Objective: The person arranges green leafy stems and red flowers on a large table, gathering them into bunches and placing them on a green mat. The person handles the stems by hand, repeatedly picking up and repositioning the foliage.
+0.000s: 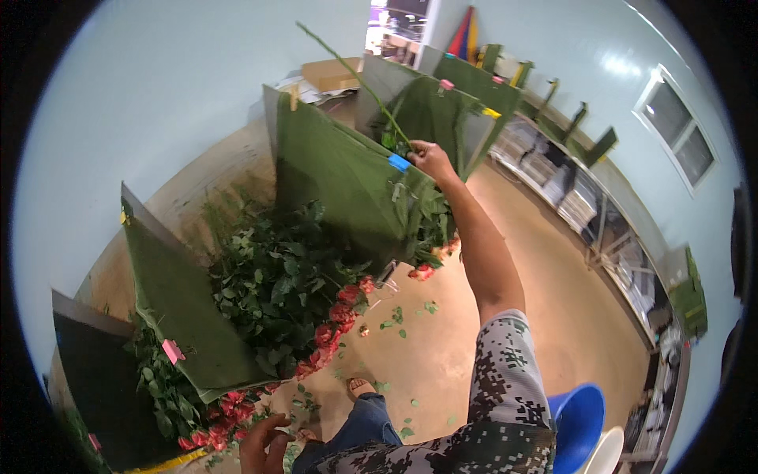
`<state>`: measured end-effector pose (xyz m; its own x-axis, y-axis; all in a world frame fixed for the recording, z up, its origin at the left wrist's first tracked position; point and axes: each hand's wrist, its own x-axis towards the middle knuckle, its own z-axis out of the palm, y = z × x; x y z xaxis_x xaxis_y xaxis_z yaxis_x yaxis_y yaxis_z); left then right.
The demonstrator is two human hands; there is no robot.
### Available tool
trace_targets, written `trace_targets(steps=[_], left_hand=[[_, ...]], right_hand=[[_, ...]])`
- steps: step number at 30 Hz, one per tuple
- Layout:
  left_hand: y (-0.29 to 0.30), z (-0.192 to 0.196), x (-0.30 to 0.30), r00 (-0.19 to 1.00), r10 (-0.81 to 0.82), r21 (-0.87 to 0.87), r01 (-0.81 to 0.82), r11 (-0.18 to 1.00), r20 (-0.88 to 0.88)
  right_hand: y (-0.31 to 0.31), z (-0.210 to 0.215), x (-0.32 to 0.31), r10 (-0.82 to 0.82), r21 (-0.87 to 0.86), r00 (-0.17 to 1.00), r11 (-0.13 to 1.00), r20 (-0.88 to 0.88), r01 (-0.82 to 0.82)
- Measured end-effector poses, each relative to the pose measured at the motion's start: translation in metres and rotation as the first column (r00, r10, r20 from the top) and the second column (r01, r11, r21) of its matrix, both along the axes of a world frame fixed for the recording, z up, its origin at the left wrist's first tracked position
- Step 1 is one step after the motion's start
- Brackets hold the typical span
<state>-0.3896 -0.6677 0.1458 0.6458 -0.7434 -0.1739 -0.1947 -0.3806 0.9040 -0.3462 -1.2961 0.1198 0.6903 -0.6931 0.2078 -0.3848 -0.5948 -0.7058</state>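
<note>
My right hand (pixel 430 160) reaches out over the top edge of a green cloth-covered divider (pixel 339 174), beside a blue clip (pixel 399 163). Its fingers are closed round a long green rose stem (pixel 347 67), whose bare end slants up to the left; any bloom on it is hidden. Low at the left is my left hand (pixel 264 446), fingers apart and holding nothing, near some red roses (pixel 235 407). A big leafy bunch of roses (pixel 268 268) lies between two dividers, with its pinkish-red heads (pixel 335 324) pointing toward me.
More green dividers (pixel 189 316) with coloured clips stand along the wall. A cardboard box (pixel 330 75) sits behind them. Fallen leaves (pixel 395 316) are scattered on the floor. A blue bucket (pixel 580 426) is close at my right. Shelving (pixel 580 197) lines the right wall.
</note>
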Motion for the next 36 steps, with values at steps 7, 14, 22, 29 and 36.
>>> trace_targets(steps=[7,14,22,29,36], left_hand=[[-0.032,0.038,-0.023,0.962,0.153,-0.097,-0.178,0.979,-0.226],[0.007,0.087,-0.026,0.949,0.097,-0.727,0.161,0.667,0.299],[0.150,0.090,-0.086,0.856,0.465,-0.958,0.107,0.266,0.225],[0.296,0.097,-0.139,0.652,0.701,-0.953,0.129,0.274,0.289],[0.402,0.084,-0.170,0.657,0.733,-0.976,0.020,0.218,0.177]], right_hand=[[-0.069,-0.132,0.023,0.097,0.475,0.935,0.840,0.342,-0.261],[0.005,-0.083,-0.095,-0.167,0.096,0.922,0.985,0.349,0.142],[0.290,-0.260,-0.272,0.180,0.707,0.983,0.699,-0.030,-0.107],[0.525,-0.329,-0.200,0.833,0.181,0.006,0.127,-0.553,-0.975],[0.733,-0.252,-0.067,0.874,0.520,0.168,0.415,-0.457,-0.746]])
